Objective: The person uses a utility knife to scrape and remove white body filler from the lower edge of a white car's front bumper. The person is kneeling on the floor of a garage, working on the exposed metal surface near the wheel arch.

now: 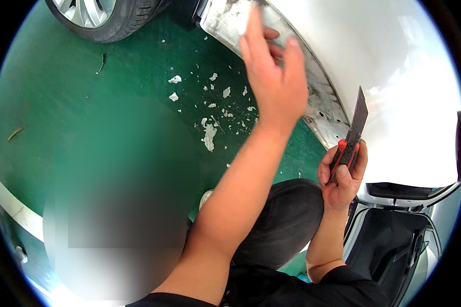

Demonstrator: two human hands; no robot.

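My left hand reaches over the lower edge of a white car body. Its fingers are spread and slightly blurred, with the index finger stretched toward the scuffed, stained sill panel. Nothing shows in that hand, and whether the fingertips touch the panel I cannot tell. In my right hand is a red and black utility knife, gripped by its handle. Its long dark blade is out and points up in front of the white bodywork.
White flakes lie scattered on the green floor. A car wheel stands at the upper left. My bent knee is between my forearms. An open car door is at the lower right. A blurred patch covers the lower left.
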